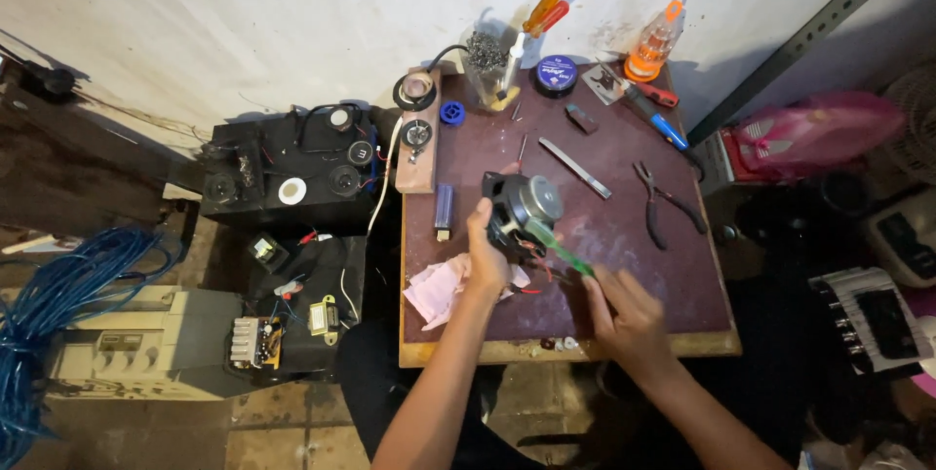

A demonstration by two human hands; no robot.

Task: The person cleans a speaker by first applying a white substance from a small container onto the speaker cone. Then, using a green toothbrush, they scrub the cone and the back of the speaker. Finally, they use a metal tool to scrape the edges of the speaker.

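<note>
My left hand [486, 255] grips a small round loudspeaker [522, 212] by its black frame and holds it above the brown table [624, 236], its silver magnet facing up. My right hand [624, 319] holds a green-handled tool [564, 251] whose tip points at the speaker's side, where red wires hang. A crumpled pink cloth [434, 290] lies under my left wrist.
On the table lie pliers [663, 202], a metal file [575, 168], screwdrivers [651, 104], a blue tin [556, 75], a jar of screws [483, 65], a tape roll [414, 92] and a wooden block. A black speaker box [292, 173], circuit boards [258, 338] and blue cable [58, 294] sit left.
</note>
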